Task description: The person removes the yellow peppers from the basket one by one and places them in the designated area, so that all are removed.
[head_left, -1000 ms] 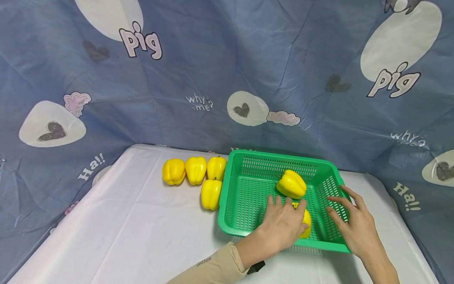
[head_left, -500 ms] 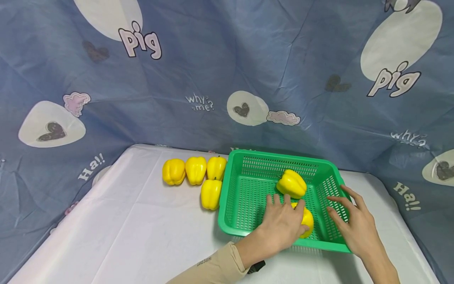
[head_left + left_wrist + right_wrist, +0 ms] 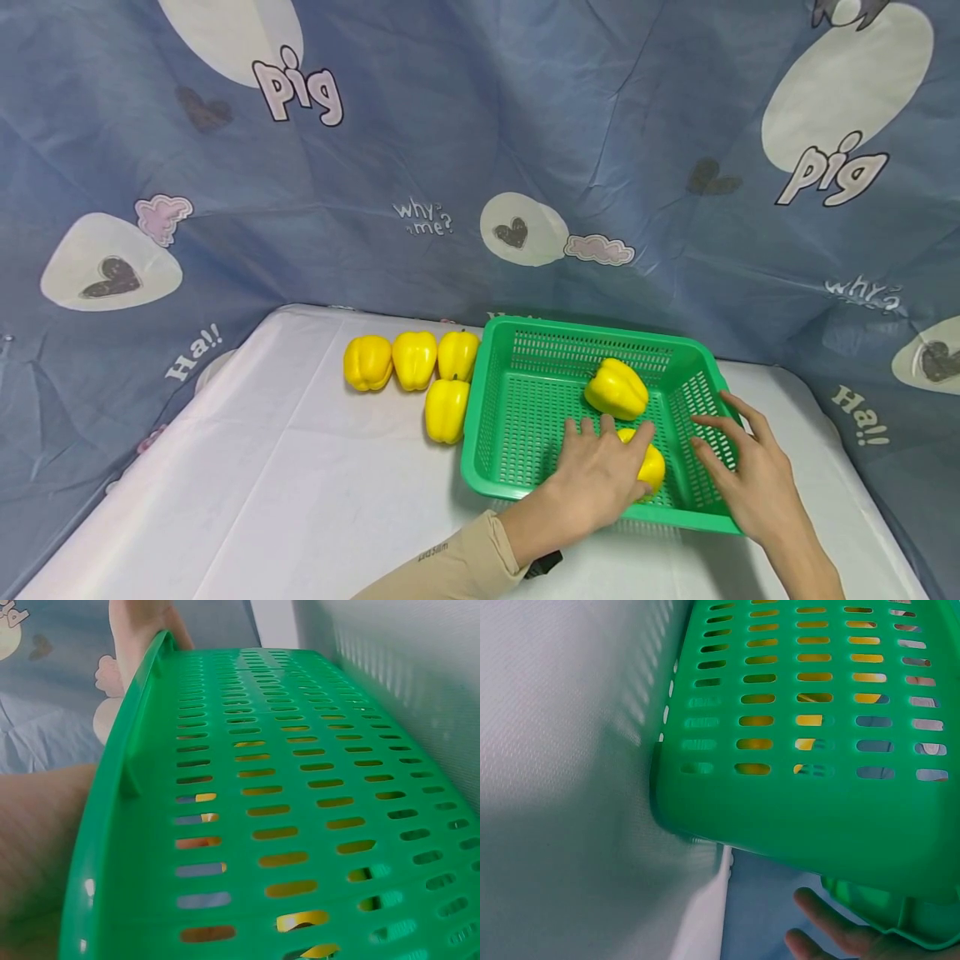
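Observation:
In the head view my left hand reaches over the front rim into a green perforated basket. Its fingers are spread, and index finger and thumb lie at a yellow bell pepper on the basket floor. Part of that pepper is hidden by the hand. Just behind it lies a second bell pepper on its side. My right hand rests at the basket's right rim, fingers spread and holding no pepper. The right wrist view shows two of its fingers stretched past the rim.
Several more yellow bell peppers stand on the white tablecloth, grouped left of the basket, the nearest ones right beside its wall. A blue printed cloth hangs behind the table. Through the slots both wrist views show yellow patches.
The pepper at my left hand has turned and shifted slightly to the right. My left index finger has spread outward over it. My right hand has stayed in place.

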A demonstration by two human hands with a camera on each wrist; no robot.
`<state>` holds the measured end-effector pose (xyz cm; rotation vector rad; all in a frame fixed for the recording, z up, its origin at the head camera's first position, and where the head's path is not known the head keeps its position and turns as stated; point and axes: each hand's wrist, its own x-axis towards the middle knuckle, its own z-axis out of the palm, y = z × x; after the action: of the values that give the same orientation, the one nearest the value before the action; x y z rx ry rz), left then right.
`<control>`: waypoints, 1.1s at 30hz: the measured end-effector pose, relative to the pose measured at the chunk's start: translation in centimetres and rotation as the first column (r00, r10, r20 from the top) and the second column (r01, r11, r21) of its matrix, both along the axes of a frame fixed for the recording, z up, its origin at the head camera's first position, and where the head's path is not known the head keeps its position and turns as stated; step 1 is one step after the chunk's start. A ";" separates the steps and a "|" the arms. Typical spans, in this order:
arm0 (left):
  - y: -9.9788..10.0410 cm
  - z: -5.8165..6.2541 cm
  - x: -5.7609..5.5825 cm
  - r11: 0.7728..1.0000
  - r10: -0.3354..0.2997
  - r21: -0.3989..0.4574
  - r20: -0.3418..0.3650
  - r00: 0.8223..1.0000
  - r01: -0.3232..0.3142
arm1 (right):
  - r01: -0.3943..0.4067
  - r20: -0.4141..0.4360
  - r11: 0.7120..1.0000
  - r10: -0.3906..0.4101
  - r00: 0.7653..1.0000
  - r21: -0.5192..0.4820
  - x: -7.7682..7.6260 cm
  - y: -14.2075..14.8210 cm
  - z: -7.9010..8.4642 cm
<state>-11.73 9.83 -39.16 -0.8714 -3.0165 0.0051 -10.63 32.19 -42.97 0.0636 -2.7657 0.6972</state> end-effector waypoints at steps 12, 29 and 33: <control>-0.4 0.0 0.1 1.000 -0.015 0.010 -0.169 0.986 0.016 | 0.005 0.010 1.000 -0.005 1.000 0.001 0.0 0.0 0.0; -1.6 0.4 -0.1 0.980 -0.021 0.192 -0.143 0.990 0.049 | 0.005 0.008 1.000 -0.005 1.000 0.014 0.0 -0.1 0.1; -2.1 0.6 -0.2 0.971 -0.008 0.234 -0.177 0.984 0.050 | 0.005 0.009 1.000 -0.005 1.000 0.016 0.0 -0.1 0.0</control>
<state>-11.96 7.69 -38.59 -0.8436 -2.7666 -0.2598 -10.66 32.10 -42.93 0.0572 -2.7795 0.6753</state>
